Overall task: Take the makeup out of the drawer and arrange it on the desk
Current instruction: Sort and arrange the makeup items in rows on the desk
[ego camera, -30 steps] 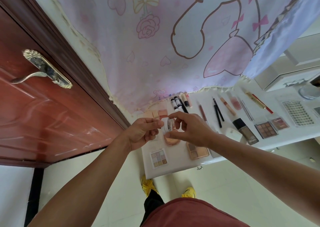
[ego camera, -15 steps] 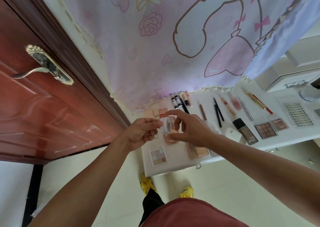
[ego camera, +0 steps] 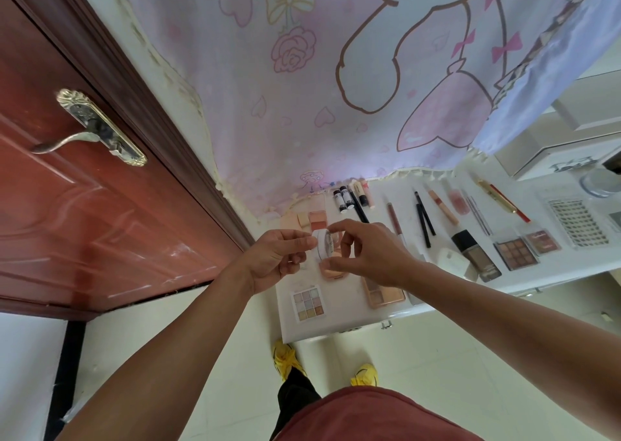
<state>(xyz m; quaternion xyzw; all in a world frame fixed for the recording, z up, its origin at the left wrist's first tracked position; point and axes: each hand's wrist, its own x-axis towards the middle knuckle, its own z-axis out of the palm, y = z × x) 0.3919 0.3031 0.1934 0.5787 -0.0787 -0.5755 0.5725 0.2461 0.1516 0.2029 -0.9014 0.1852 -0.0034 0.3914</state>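
Note:
Above the white desk (ego camera: pixel 339 323) I hold a small round white compact (ego camera: pixel 323 244) on its edge. My left hand (ego camera: pixel 275 255) pinches its left side and my right hand (ego camera: pixel 366 255) grips its top and bottom. Under it a peach round compact (ego camera: pixel 328 270) lies on the desk. A pastel eyeshadow palette (ego camera: pixel 308 305) lies near the front left corner, and a peach palette (ego camera: pixel 384 294) lies partly under my right wrist. Small tubes (ego camera: pixel 346 198), pencils (ego camera: pixel 424 220), a foundation bottle (ego camera: pixel 475 255) and brown palettes (ego camera: pixel 514 252) lie in rows further right.
A red-brown door (ego camera: pixel 84 205) with a metal handle (ego camera: pixel 97 128) stands close on the left. A pink cartoon curtain (ego camera: pixel 336 87) hangs behind the desk. A white perforated tray (ego camera: pixel 579 222) and white drawer unit (ego camera: pixel 571 144) sit at the far right. My yellow shoes (ego camera: pixel 289 360) stand below the desk edge.
Both hands have kept the white compact between them at about the same spot above the desk; the fingers shifted slightly around it. Nothing on the desk has moved.

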